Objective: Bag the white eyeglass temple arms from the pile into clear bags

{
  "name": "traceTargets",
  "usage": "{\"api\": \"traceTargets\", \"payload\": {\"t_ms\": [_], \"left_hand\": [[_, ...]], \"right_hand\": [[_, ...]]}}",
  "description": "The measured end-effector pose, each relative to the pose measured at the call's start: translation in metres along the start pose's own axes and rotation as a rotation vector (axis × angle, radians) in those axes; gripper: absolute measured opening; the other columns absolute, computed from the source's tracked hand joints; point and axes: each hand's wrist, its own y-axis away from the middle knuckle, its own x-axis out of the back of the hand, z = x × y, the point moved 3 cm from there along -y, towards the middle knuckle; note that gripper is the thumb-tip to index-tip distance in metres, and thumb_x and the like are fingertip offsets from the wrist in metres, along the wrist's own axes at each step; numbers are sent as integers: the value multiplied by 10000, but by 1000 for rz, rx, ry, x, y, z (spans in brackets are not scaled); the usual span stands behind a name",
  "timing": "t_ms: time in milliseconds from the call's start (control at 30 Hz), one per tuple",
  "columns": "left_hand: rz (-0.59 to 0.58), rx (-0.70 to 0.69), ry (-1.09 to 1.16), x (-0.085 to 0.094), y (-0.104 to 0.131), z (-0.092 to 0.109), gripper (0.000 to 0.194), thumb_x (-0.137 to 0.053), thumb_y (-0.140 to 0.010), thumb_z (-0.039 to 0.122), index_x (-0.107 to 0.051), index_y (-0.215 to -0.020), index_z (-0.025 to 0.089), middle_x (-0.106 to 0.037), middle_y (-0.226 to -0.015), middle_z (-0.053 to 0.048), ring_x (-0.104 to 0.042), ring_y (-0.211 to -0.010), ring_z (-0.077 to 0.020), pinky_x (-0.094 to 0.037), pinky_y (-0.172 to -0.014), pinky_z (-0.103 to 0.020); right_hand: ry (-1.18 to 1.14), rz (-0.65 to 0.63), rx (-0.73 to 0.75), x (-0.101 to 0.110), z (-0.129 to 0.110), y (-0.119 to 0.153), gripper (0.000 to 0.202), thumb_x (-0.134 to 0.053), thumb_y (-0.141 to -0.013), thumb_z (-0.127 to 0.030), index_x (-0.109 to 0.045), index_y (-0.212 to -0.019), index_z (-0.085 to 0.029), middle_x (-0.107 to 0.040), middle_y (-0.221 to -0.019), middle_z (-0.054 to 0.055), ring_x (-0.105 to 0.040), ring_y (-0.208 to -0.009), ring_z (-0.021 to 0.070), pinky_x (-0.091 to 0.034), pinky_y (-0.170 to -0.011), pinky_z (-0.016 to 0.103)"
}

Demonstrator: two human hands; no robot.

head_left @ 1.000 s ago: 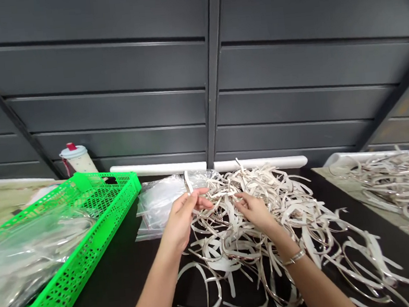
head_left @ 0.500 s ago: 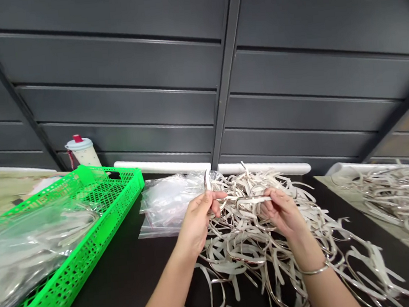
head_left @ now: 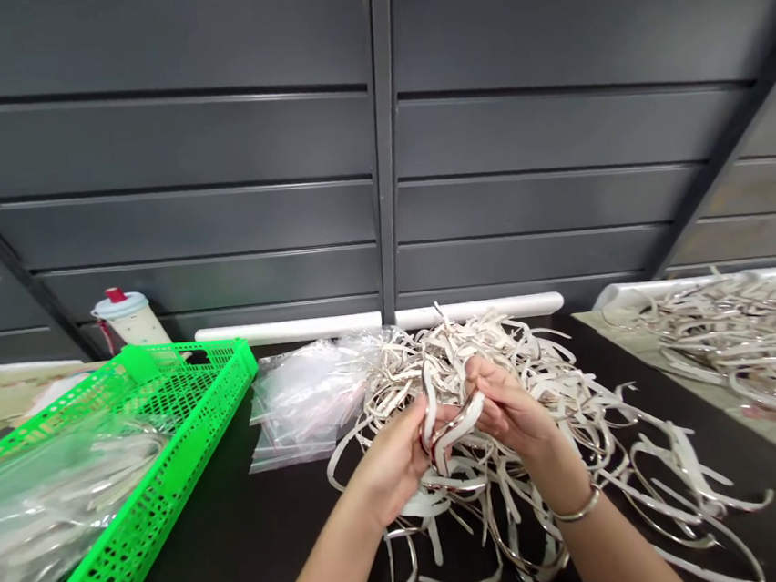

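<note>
Both hands are raised over a loose pile of curved silver-and-white strips (head_left: 448,340) on the dark tabletop. My left hand (head_left: 394,460) is closed around a bent strip (head_left: 430,401), whose tip points up past the thumb. A second curved strip (head_left: 460,426), white on one face and shiny on its edge, runs between the two hands. My right hand (head_left: 509,403) pinches the far end of that strip with thumb and fingers. Whether the two strips are joined near my left fingers, I cannot tell.
To the left stands a green plastic crate (head_left: 171,458) holding a clear bag of strips (head_left: 59,515). Flat clear bags (head_left: 308,395) lie behind my left hand. More strips (head_left: 749,329) are heaped at the right. A lidded cup (head_left: 134,320) stands behind the crate.
My hands have come closer together and slightly lower. The strip between them now slants upward to the right instead of lying level. The camera view has shifted a little.
</note>
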Motion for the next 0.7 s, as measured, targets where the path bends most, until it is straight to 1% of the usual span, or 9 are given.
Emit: {"api": "traceTargets", "payload": {"t_ms": [167, 233, 300, 400, 433, 500, 567, 600, 700], "left_hand": [[-167, -45, -185, -13, 8, -2, 417, -728, -691, 509, -697, -803, 108, -496, -610, 7, -395, -559, -92, -292, -547, -234], [-175, -51, -279, -15, 10, -1, 381, -745, -684, 478, -689, -780, 113, -508, -630, 3, -377, -567, -95, -285, -555, -244], [-130, -70, -327, -15, 11, 2, 355, -711, -722, 476, -666, -750, 125, -494, -611, 12, -365, -555, -96, -272, -541, -246], [-44, -121, -334, -11, 15, 10, 326, -645, -786, 469, -640, -743, 146, -422, -546, 45, -344, -534, -92, -265, -537, -239], [-23, -146, -325, -9, 17, 14, 311, -636, -796, 460, -637, -748, 153, -405, -533, 54, -334, -528, -89, -267, -543, -237], [3, -199, -307, -6, 21, 23, 295, -626, -807, 451, -632, -747, 162, -383, -515, 63, -313, -518, -86, -268, -552, -237], [19, -244, -291, -3, 27, 32, 291, -627, -805, 452, -626, -740, 168, -371, -504, 66, -298, -514, -87, -260, -552, -240], [23, -261, -289, -3, 29, 36, 292, -627, -805, 455, -622, -736, 171, -370, -502, 66, -297, -517, -89, -259, -554, -242], [20, -298, -305, -2, 37, 43, 299, -614, -814, 464, -619, -732, 177, -384, -505, 59, -311, -533, -96, -270, -575, -247]], "right_hand": [[87, -62, -22, -6, 1, 2, 230, -685, -802, -359, -513, -845, -214, -390, -402, -126, -238, -309, 36, -254, -330, 136], [162, -46, -8, -6, 0, 2, 233, -657, -820, -382, -516, -904, -216, -413, -434, -118, -281, -324, 45, -255, -336, 142], [335, 36, 49, 1, -5, 0, 265, -617, -836, -420, -518, -978, -219, -486, -511, -87, -391, -385, 69, -338, -382, 168], [842, 378, 153, 36, -22, -7, 288, -509, -886, -436, -509, -1074, -218, -626, -827, 21, -593, -704, 145, -509, -627, 264], [1063, 550, 149, 53, -29, -9, 295, -460, -909, -433, -501, -1111, -222, -622, -984, 51, -601, -870, 168, -519, -745, 296], [1186, 697, 99, 88, -40, -19, 338, -441, -924, -373, -458, -1193, -170, -523, -1218, 134, -519, -1103, 227, -454, -924, 388], [1278, 731, -7, 120, -46, -31, 398, -577, -864, -307, -475, -1208, -134, -471, -1281, 170, -472, -1170, 275, -384, -998, 460], [1316, 711, -72, 133, -47, -37, 426, -636, -833, -293, -495, -1202, -136, -482, -1274, 163, -486, -1158, 284, -389, -991, 477], [1417, 595, -240, 154, -39, -52, 343, -634, -865, -288, -550, -1165, -144, -554, -1200, 102, -571, -1045, 241, -486, -880, 445]]}}
